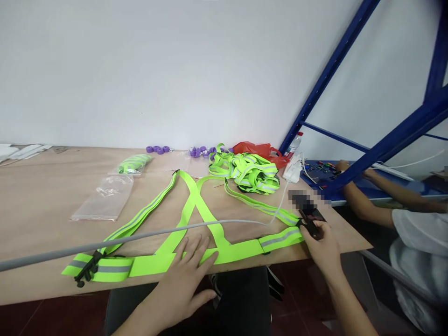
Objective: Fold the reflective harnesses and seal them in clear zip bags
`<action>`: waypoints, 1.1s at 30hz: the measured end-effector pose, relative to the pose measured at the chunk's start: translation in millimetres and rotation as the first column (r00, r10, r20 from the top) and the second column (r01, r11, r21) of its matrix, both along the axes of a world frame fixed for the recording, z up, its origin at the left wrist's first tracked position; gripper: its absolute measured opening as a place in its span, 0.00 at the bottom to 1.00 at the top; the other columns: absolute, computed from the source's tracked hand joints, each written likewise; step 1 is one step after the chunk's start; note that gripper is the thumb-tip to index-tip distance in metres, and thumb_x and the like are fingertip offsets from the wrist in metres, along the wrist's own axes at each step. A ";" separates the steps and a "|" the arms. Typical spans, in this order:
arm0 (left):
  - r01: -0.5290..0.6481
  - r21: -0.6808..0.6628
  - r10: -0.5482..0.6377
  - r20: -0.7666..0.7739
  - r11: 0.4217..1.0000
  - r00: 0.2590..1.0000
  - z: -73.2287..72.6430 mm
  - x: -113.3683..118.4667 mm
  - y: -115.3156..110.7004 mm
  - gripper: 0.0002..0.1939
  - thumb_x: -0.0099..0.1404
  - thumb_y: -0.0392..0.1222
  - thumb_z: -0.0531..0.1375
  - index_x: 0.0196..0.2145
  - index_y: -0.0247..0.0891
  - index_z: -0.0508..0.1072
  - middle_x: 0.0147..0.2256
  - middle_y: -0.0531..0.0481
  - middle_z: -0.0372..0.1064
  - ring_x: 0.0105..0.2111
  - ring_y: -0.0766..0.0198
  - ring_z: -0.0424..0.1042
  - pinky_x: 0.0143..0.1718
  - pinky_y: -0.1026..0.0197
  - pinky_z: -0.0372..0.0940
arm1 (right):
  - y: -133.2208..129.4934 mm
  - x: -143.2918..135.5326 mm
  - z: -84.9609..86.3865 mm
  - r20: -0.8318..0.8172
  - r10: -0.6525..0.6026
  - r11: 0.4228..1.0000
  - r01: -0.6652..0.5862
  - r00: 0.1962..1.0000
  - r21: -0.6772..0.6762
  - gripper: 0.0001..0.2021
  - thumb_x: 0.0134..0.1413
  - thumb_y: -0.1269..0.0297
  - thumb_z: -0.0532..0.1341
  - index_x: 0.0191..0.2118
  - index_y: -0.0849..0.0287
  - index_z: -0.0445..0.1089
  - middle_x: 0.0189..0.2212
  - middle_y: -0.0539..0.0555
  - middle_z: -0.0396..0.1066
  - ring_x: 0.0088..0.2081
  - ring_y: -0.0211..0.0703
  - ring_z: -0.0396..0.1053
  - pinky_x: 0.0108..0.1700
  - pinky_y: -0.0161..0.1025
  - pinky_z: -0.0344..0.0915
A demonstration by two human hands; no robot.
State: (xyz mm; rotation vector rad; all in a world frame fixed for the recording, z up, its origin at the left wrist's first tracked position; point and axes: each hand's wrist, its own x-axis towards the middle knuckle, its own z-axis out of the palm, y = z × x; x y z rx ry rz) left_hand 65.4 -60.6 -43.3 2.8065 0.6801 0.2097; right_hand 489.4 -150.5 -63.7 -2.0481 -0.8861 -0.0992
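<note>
Green harness (149,266) under left hand (189,273) — webbing (134,163), apparently, in clear bag (136,174).

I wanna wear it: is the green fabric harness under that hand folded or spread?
Spread: the harness lies across the brown table, two straps crossing.

No text, numbers, brands or signs readable here. Best candidate: bottle label (290,152) on the red-capped bottle (297,140), back right of the desk (38,196). Shows some reddish print, but too small and blurred to make out. Dark phone-like slab (316,215) near the desk's right edge is partly pixelated, can't read anything off it. White plug block (293,171) just in front of the bottle: too small to tell.
</note>
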 end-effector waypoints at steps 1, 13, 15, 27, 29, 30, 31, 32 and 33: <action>-0.015 -0.001 0.015 0.036 1.000 0.999 0.9 4.6 -0.4 0.37 0.69 0.51 0.62 0.70 0.47 0.53 0.72 0.39 0.39 0.71 0.36 0.42 0.64 0.27 0.49 | 0.5 -5.8 2.4 0.051 -0.018 1.000 0.017 0.999 0.021 0.20 0.46 0.46 0.63 0.37 0.57 0.68 0.28 0.54 0.74 0.28 0.48 0.71 0.32 0.42 0.67; -0.075 0.027 0.052 0.494 0.997 0.868 25.5 68.0 -27.4 0.23 0.70 0.38 0.56 0.62 0.44 0.67 0.54 0.39 0.69 0.54 0.45 0.69 0.53 0.36 0.66 | -3.7 -35.5 21.2 0.777 0.248 0.961 -0.249 0.579 -0.121 0.13 0.61 0.70 0.58 0.49 0.58 0.76 0.46 0.63 0.74 0.46 0.52 0.73 0.49 0.47 0.72; -0.001 0.025 -0.007 0.313 1.000 0.950 17.4 65.6 -20.5 0.29 0.69 0.45 0.60 0.66 0.47 0.63 0.62 0.40 0.63 0.62 0.37 0.61 0.60 0.27 0.56 | -0.1 -38.5 21.2 0.738 0.225 0.966 -0.243 0.636 -0.085 0.14 0.63 0.69 0.57 0.50 0.58 0.74 0.53 0.62 0.72 0.52 0.53 0.72 0.50 0.45 0.71; -0.086 -0.137 0.067 -0.132 0.987 0.989 13.1 1.6 23.7 0.42 0.67 0.68 0.56 0.71 0.50 0.52 0.72 0.41 0.39 0.71 0.35 0.37 0.66 0.31 0.47 | 5.0 -50.0 15.3 0.060 -0.129 0.974 0.138 0.990 -0.178 0.27 0.53 0.43 0.53 0.47 0.59 0.70 0.34 0.65 0.78 0.32 0.59 0.75 0.30 0.44 0.66; -0.054 -0.156 0.036 -0.116 0.986 0.993 33.2 -6.6 28.2 0.40 0.68 0.68 0.54 0.70 0.46 0.57 0.71 0.39 0.44 0.70 0.37 0.43 0.65 0.36 0.53 | 3.4 -52.5 12.5 0.029 -0.129 0.972 0.132 0.991 -0.192 0.26 0.54 0.42 0.51 0.46 0.58 0.69 0.33 0.64 0.77 0.31 0.59 0.74 0.29 0.44 0.64; -0.041 -0.144 0.028 -0.089 0.989 0.996 44.4 -8.3 32.7 0.36 0.70 0.66 0.53 0.68 0.45 0.61 0.69 0.38 0.50 0.69 0.39 0.49 0.63 0.39 0.56 | 2.9 -53.3 10.2 0.024 -0.131 0.975 0.133 0.991 -0.178 0.26 0.55 0.42 0.50 0.46 0.59 0.69 0.32 0.64 0.77 0.30 0.58 0.74 0.29 0.44 0.64; -0.033 -0.115 0.027 -0.055 0.993 0.998 55.8 -7.8 39.4 0.31 0.72 0.63 0.52 0.66 0.45 0.65 0.67 0.40 0.58 0.67 0.42 0.56 0.62 0.42 0.59 | 2.5 -53.8 7.2 0.027 -0.137 0.979 0.139 0.990 -0.146 0.26 0.56 0.42 0.50 0.45 0.59 0.69 0.32 0.64 0.77 0.29 0.58 0.73 0.28 0.44 0.64; -0.031 -0.078 0.030 -0.021 0.996 0.999 66.5 -5.0 48.3 0.25 0.74 0.58 0.51 0.61 0.45 0.70 0.61 0.41 0.67 0.62 0.45 0.64 0.60 0.45 0.62 | 2.2 -54.1 3.7 0.033 -0.143 0.984 0.146 0.989 -0.104 0.25 0.58 0.42 0.50 0.45 0.59 0.70 0.31 0.64 0.77 0.28 0.57 0.73 0.28 0.43 0.64; -0.034 -0.038 0.035 0.002 0.999 0.999 76.1 0.4 59.4 0.20 0.75 0.53 0.50 0.55 0.45 0.74 0.54 0.43 0.73 0.56 0.48 0.71 0.56 0.47 0.65 | 2.0 -54.2 -0.2 0.042 -0.150 0.987 0.153 0.988 -0.058 0.25 0.58 0.42 0.51 0.44 0.59 0.70 0.31 0.64 0.77 0.28 0.57 0.73 0.27 0.43 0.63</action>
